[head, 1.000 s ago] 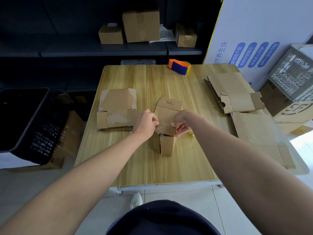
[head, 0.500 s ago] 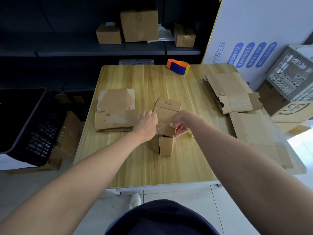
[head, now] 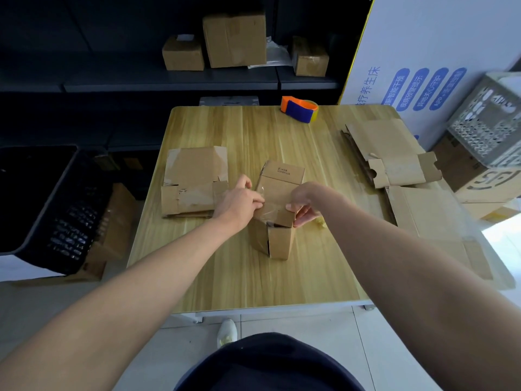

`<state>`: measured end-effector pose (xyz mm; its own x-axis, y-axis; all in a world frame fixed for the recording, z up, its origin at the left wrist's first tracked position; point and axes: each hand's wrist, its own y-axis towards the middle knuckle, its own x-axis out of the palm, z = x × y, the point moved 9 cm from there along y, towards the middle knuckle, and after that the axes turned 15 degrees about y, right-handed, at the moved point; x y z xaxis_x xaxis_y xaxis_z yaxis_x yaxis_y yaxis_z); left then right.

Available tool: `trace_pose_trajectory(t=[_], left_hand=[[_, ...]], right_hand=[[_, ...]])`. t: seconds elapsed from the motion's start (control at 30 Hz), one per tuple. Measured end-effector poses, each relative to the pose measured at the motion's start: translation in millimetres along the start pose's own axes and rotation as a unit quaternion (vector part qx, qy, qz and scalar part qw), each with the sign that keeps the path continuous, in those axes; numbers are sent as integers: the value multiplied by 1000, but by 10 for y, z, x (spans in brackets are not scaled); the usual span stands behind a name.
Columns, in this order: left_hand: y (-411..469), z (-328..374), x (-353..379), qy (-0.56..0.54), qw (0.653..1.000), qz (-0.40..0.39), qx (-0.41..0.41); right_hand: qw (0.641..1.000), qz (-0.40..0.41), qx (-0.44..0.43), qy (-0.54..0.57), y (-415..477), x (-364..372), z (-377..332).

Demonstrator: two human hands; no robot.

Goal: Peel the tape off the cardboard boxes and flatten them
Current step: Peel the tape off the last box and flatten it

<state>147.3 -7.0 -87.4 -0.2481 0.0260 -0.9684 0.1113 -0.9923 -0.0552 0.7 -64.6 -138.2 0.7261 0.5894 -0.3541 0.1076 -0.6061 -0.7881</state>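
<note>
Fingers [head: 258, 199] of the left hand [head: 239, 203] are drawn tight together into a pinch at the left edge of the small box [head: 277, 241]. What is pinched appears to be the loose end of the clear tape [head: 267, 211], though the film is too glassy for this to be said with certainty. On the other side, the right hand [head: 306, 206] is curled round the near right corner of the raised top panel, so that the box is braced against a pull.

The box is stood upright in the middle of the wooden table [head: 253, 283], directly between the two hands and touched by both. Its long axis is tilted up and away from the person. The tape is laid across the near part of the top panel, just to the right of the left fingertips. A peel is therefore judged to run leftward and upward, away from the bracing hand, and the left hand is the one nearer the free end.

Further out, a flattened box [head: 194, 179] is seen just beside the left hand, and more flattened cardboard [head: 394, 153] is spread along the right side, well apart from the work. At the far edge a tape dispenser [head: 298, 108] is set, and closed boxes [head: 234, 38] are kept on the shelf behind.
</note>
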Motion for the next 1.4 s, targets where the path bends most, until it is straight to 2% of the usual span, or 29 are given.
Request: trace_pose_trajectory(t=[0.23,0.4,0.7,0.83,0.97,1.03,1.13,1.4], left_hand=[[44,166,-80,35,999,38,14],[40,301,-77,109,990,58,69],[137,314,31,150,984,5,94],[115,312,63,112,987,-24,115],[108,102,83,-74,994,-41,72],[69,11,119,-110,991,-45,60],[25,-71,146,-119,992,-43,29],[69,16,-14,-96,994,43,-41]], right_hand=[[1000,-6,1,-9,-52,20,-7],[1000,4,1,-16,-45,12,-4],[1000,10,-5,-12,-33,4,8],[1000,14,-5,-11,-29,-4,22],[1000,15,-11,-3,-15,-14,22],[1000,10,-13,-1,-15,-13,16],[1000,6,-10,-3,10,-4,4],[1000,5,-7,-1,50,7,-10]])
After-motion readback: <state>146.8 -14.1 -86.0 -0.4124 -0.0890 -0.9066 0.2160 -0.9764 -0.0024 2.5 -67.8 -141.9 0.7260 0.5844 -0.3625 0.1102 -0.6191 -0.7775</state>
